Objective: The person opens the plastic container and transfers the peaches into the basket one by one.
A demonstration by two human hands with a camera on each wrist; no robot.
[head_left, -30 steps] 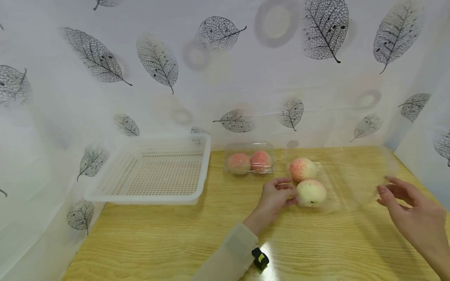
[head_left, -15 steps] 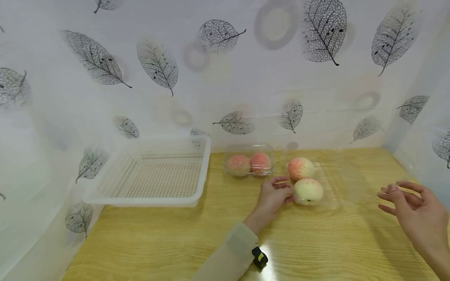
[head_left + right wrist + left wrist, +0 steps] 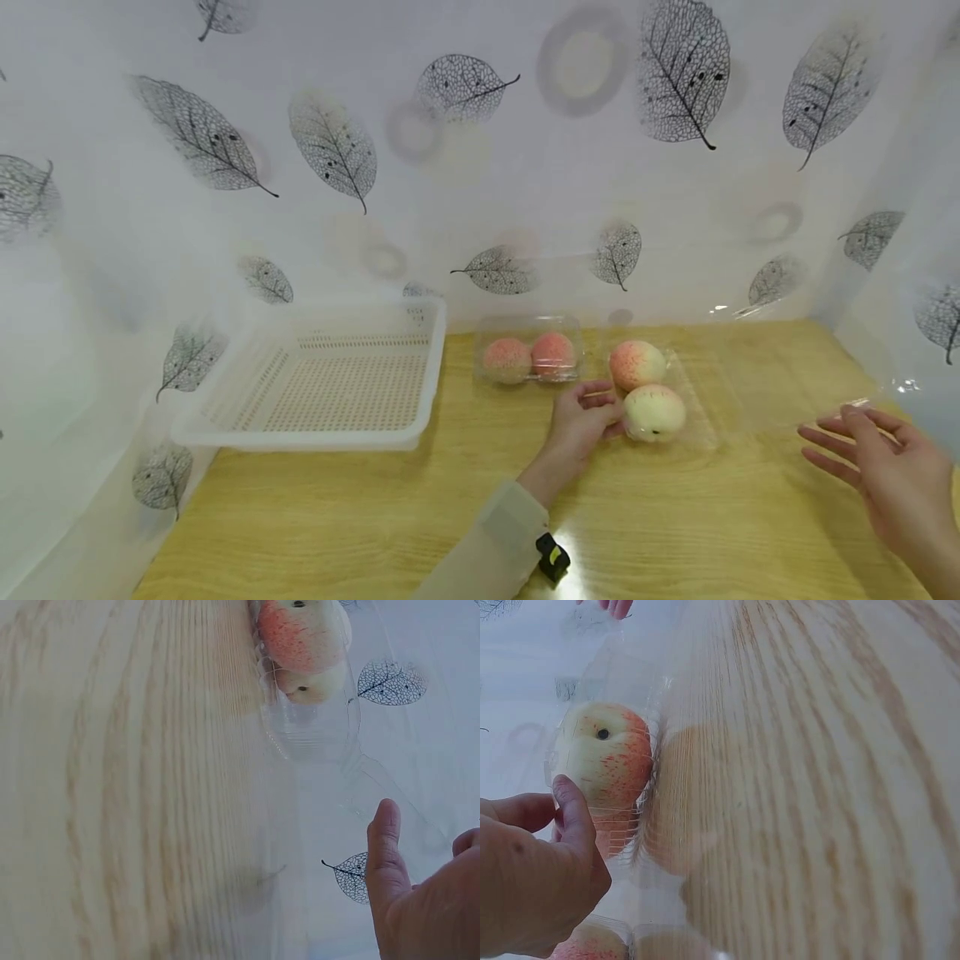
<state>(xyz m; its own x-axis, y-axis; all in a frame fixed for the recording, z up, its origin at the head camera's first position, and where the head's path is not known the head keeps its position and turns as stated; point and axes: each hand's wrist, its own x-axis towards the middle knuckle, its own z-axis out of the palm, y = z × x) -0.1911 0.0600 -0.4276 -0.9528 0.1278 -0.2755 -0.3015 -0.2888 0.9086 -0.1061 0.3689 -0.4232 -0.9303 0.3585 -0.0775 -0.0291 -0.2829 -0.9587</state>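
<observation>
A clear plastic clamshell box [image 3: 693, 417] lies opened on the table with two peaches in it. The rear peach [image 3: 637, 364] is pink and cream; the front peach [image 3: 655, 413] is mostly pale cream. My left hand [image 3: 581, 429] pinches the near left rim of the box between thumb and fingers, seen closely in the left wrist view beside the pale peach [image 3: 604, 750]. On the right, the transparent lid [image 3: 780, 375] is folded out and tilted up. My right hand [image 3: 888, 467] is at the lid's outer edge, thumb and fingers spread and fairly straight.
A closed clear box [image 3: 528, 322] with two pink peaches stands at the back, left of the opened one. A white perforated plastic basket [image 3: 427, 392] sits at the left. Leaf-printed white curtain [image 3: 465, 192] surrounds the wooden table [image 3: 360, 517].
My right hand has shifted slightly lower, and its fingers have spread. The lid beside it now shows bright glints. My left hand has stayed at the box rim while the view has tilted slightly.
</observation>
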